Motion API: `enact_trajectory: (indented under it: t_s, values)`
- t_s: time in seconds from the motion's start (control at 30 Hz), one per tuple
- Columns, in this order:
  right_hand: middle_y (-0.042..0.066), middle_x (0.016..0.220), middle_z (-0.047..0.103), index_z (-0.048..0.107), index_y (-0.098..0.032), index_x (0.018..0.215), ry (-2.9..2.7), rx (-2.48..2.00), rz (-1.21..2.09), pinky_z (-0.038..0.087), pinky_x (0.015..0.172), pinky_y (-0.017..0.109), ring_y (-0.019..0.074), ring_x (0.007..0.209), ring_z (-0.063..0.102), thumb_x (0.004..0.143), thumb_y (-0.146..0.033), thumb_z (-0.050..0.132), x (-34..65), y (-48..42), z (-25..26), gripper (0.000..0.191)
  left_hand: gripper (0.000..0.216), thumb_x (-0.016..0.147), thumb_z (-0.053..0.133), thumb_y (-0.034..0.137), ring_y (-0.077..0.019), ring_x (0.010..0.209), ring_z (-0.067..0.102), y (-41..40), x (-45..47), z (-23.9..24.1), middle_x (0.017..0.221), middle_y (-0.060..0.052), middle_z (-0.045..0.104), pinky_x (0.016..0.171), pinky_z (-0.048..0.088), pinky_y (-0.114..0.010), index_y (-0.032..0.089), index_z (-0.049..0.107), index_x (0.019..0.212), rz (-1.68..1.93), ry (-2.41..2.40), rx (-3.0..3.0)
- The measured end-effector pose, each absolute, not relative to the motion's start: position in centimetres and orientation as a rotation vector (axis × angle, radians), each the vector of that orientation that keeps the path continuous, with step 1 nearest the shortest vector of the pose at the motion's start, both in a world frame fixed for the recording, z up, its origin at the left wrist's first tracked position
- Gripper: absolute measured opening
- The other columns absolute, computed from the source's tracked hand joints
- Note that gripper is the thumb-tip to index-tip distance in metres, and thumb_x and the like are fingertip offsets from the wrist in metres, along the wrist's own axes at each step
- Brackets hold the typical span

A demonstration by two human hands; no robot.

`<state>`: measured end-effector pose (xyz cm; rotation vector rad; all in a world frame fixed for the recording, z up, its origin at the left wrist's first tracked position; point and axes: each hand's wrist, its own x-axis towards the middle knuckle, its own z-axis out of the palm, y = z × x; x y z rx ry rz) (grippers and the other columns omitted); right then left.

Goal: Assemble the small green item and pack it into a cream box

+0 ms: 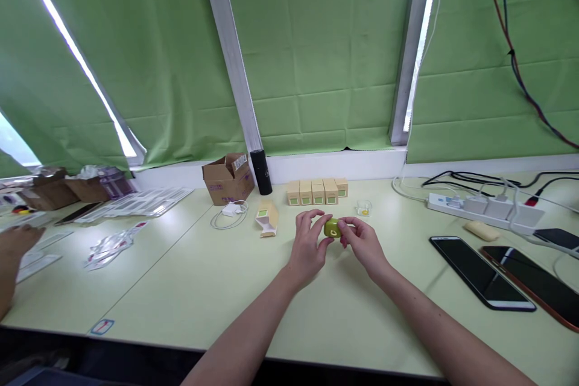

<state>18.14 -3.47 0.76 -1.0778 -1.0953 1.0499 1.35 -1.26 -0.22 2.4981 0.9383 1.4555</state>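
Note:
Both my hands meet over the middle of the pale green table (190,289). Between them is a small rounded green case (332,228), pinched from the left by my left hand (308,248) and from the right by my right hand (362,244). Fingers of both hands are curled onto the case. Just behind it stands a row of several small beige boxes with green labels (316,192). An opened beige box (266,219) lies to the left of my hands. A tiny clear cup with something yellow in it (364,208) sits behind my right hand.
A brown cardboard carton (228,179), a black cylinder (261,172) and a white charger with cable (230,211) stand at the back. Two phones (482,272) and a power strip (479,205) lie at the right. Another person's hand (13,253) rests at the far left among plastic packets.

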Motion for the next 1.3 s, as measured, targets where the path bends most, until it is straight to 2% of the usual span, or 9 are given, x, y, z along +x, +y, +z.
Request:
enact_trajectory:
  t_s: [0.27,0.4,0.57,0.67,0.77,0.83,0.9,1.1,1.3]
  values:
    - [0.003,0.063,0.065,0.071,-0.019,0.081,-1.067,-1.035,1.043,0.038,0.056,0.03,0.0149,0.058,0.05,0.072,-0.08,0.071,18.6,-3.4,0.6,0.062,0.045,0.091,0.074,0.026,-0.0281,0.119,0.054,-0.6,1.5,-0.4,0.122,-0.01,0.062,0.102,0.049,-0.048,0.028,0.064,0.135,1.488,0.934,2.313]
    - [0.004,0.062,0.064,0.071,-0.019,0.077,-1.018,-1.001,1.101,0.036,0.054,0.03,0.015,0.058,0.05,0.07,-0.08,0.072,18.9,-3.4,0.7,0.061,0.044,0.085,0.079,0.031,-0.0258,0.11,0.058,-0.5,1.7,-0.1,0.116,-0.009,0.067,0.088,0.052,-0.04,0.027,0.069,0.127,1.418,0.992,2.05]
    - [0.002,0.06,0.059,0.072,-0.018,0.074,-1.01,-0.973,1.107,0.035,0.055,0.029,0.0147,0.059,0.049,0.072,-0.077,0.071,19.2,-3.2,0.5,0.059,0.036,0.083,0.077,0.048,-0.0211,0.091,0.063,0.0,1.9,0.1,0.109,-0.009,0.071,0.081,0.051,-0.035,0.02,0.076,0.106,1.284,1.021,1.775]
    - [0.004,0.064,0.06,0.073,-0.018,0.077,-1.075,-0.995,1.096,0.038,0.057,0.03,0.0161,0.062,0.051,0.078,-0.074,0.064,19.5,-2.5,-0.1,0.057,0.046,0.082,0.073,0.06,-0.0202,0.083,0.062,0.6,1.8,-0.1,0.096,-0.008,0.073,0.074,0.049,-0.033,0.016,0.077,0.095,1.199,0.974,1.654]
    - [0.005,0.072,0.064,0.072,-0.019,0.082,-1.22,-1.182,0.905,0.044,0.063,0.032,0.0191,0.069,0.057,0.084,-0.066,0.056,20.3,-1.2,-1.6,0.049,0.055,0.079,0.072,0.068,-0.0166,0.072,0.057,1.3,1.6,-0.6,0.082,-0.006,0.068,0.068,0.047,-0.03,0.015,0.077,0.089,1.187,0.952,1.508]
    - [0.005,0.082,0.067,0.068,-0.021,0.09,-1.234,-1.362,0.698,0.048,0.071,0.034,0.0208,0.077,0.061,0.082,-0.057,0.059,21.2,-0.1,-2.7,0.038,0.058,0.075,0.073,0.071,-0.0148,0.069,0.054,1.7,1.4,-0.9,0.078,-0.005,0.064,0.065,0.046,-0.029,0.014,0.076,0.085,1.217,0.939,1.372]
    - [0.006,0.09,0.067,0.064,-0.021,0.101,-1.186,-1.46,0.608,0.049,0.077,0.037,0.0229,0.081,0.062,0.079,-0.048,0.061,22.4,1.1,-3.7,0.035,0.06,0.069,0.078,0.072,-0.015,0.071,0.052,1.9,1.2,-1.1,0.079,-0.006,0.062,0.063,0.045,-0.029,0.013,0.076,0.082,1.263,0.913,1.239]
    - [0.015,0.124,0.062,0.055,-0.019,0.133,-1.102,-1.702,0.39,0.047,0.095,0.045,0.033,0.112,0.059,0.076,-0.034,0.061,26.0,3.8,-4.7,0.059,0.059,0.066,0.084,0.068,-0.0142,0.076,0.05,2.1,1.1,-1.0,0.086,-0.008,0.061,0.062,0.044,-0.027,0.011,0.074,0.079,1.334,0.831,1.053]
    - [0.014,0.147,0.057,0.049,-0.026,0.146,-1.134,-1.778,0.432,0.042,0.105,0.054,0.0391,0.137,0.046,0.073,-0.03,0.069,27.8,6.0,-3.7,0.076,0.059,0.068,0.085,0.066,-0.0137,0.076,0.05,2.4,1.0,-1.4,0.087,-0.009,0.062,0.062,0.045,-0.027,0.011,0.076,0.085,1.358,0.805,1.039]
